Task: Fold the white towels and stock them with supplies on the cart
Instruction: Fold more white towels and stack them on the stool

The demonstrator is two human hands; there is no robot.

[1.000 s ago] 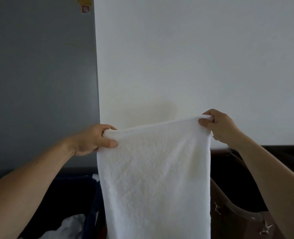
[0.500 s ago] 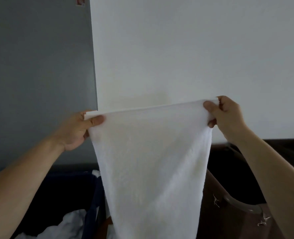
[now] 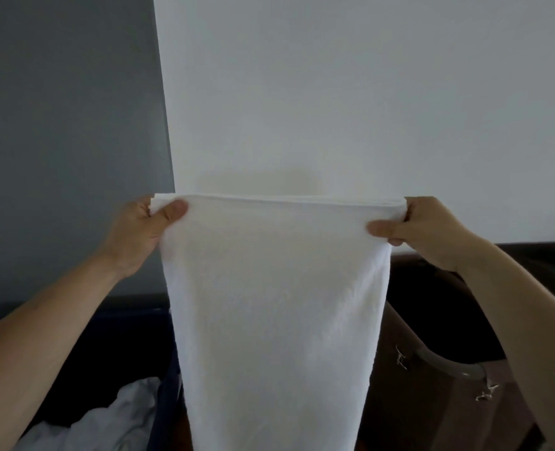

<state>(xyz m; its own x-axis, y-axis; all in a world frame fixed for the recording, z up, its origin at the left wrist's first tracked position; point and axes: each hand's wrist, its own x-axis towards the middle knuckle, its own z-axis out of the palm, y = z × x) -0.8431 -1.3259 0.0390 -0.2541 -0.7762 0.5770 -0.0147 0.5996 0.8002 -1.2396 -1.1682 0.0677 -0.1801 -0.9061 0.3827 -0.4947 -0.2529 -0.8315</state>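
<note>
A white towel (image 3: 276, 304) hangs straight down in front of me, its doubled top edge stretched level and taut. My left hand (image 3: 141, 232) pinches the top left corner, thumb on the near face. My right hand (image 3: 422, 231) pinches the top right corner the same way. The towel's lower end runs out of view at the bottom of the frame.
A dark blue bin (image 3: 133, 346) at the lower left holds crumpled white linen (image 3: 107, 421). A dark brown bag (image 3: 432, 369) with a grey handle (image 3: 448, 364) stands at the lower right. A white wall and a grey panel are straight ahead.
Both hands moved apart and drew the top edge from slack and slanted to straight and level. The towel now hangs wider at the top.
</note>
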